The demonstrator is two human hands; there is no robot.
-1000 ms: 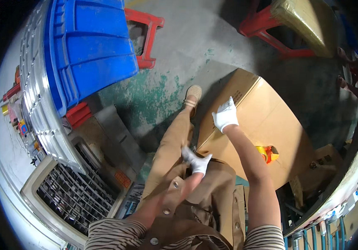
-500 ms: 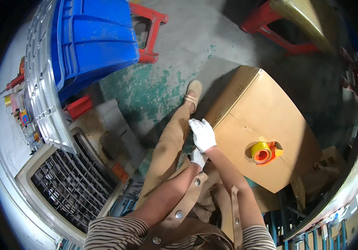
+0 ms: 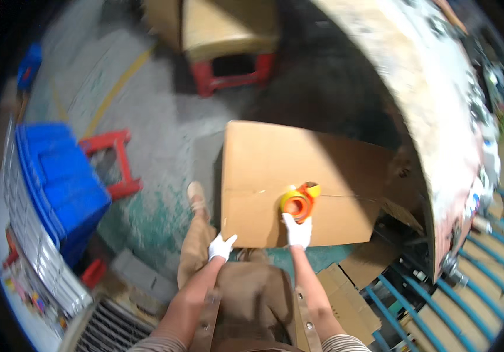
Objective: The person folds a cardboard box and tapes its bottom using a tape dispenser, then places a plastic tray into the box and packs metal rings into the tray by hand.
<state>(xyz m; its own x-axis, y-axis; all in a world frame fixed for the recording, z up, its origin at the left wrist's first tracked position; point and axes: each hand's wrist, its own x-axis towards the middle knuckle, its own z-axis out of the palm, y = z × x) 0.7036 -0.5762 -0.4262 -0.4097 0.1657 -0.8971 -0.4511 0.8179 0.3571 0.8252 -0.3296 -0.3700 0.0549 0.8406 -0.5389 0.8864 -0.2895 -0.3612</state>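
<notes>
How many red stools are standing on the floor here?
2. One red stool stands left of the cardboard box, beside the blue crate. Another red stool is at the top, carrying a tan box. Others may be hidden.

Our white-gloved left hand (image 3: 221,247) hangs loosely curled, thumb out; our white-gloved right hand (image 3: 297,230) reaches forward, arm extended, fingers closed.

Floor (image 3: 164,126): grey concrete, worn green paint at 7 o'clock, a yellow line at 10 o'clock.
Box (image 3: 299,176): shut cardboard, on the floor at centre.
Tape gun (image 3: 299,202): orange and yellow, on the box top.
Stools: red, one (image 3: 111,161) at 9 o'clock, one (image 3: 228,73) at 12 under a tan load.
Crates (image 3: 58,182): blue stack at 9 o'clock.
Flat cardboard (image 3: 346,299): at 5 o'clock.
</notes>
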